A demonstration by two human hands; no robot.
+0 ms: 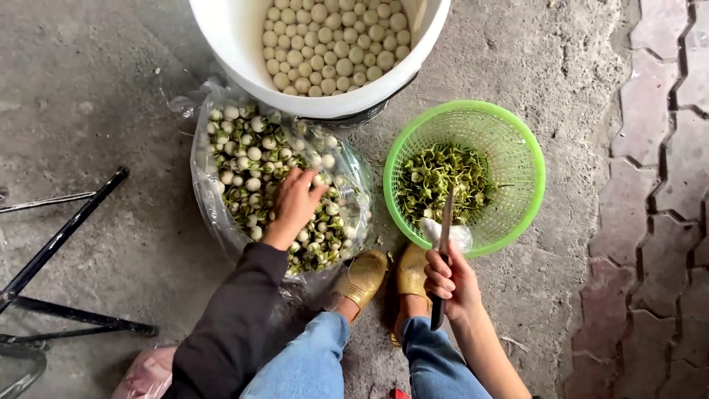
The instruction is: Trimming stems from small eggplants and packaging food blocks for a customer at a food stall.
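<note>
Head view: left hand spread open, fingers down among small white-and-green round vegetables in a clear plastic bag lying open on the concrete floor, just below a white bucket of trimmed white ones. Right hand closed around a knife, blade over the rim of a round green basket holding green trimmings, right of the bag.

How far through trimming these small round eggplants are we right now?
Done: the white bucket holds many trimmed eggplants, and the green basket holds cut-off green caps. In hand: the left hand reaches into the clear plastic bag for another, while the right hand holds the knife. Left: the bag looks well filled with untrimmed eggplants.
</note>
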